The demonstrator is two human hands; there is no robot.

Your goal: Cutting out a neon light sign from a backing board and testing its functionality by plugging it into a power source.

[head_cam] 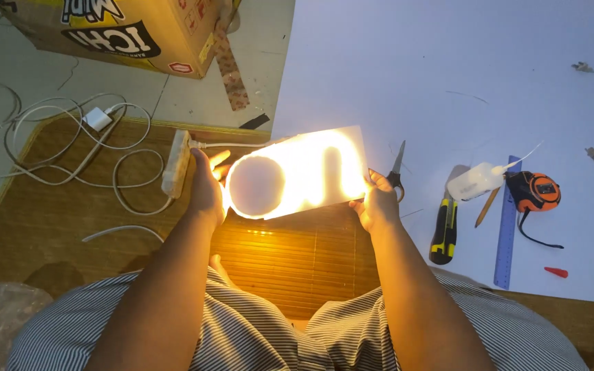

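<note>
A white translucent sheet (324,172) glows bright yellow from a light behind it, held flat above my lap. A round white disc (256,185) sits at its left end. My left hand (204,189) grips the sheet's left side beside the disc. My right hand (378,203) pinches the right edge. The light source itself is hidden under the sheet.
A power strip (177,163) with white cables (56,144) lies left on a bamboo mat (49,220). On the big white sheet (462,75) to the right lie scissors (397,168), a screwdriver (443,232), glue bottle (477,181), blue ruler (508,223), orange tape measure (534,191). A cardboard box (139,27) stands behind.
</note>
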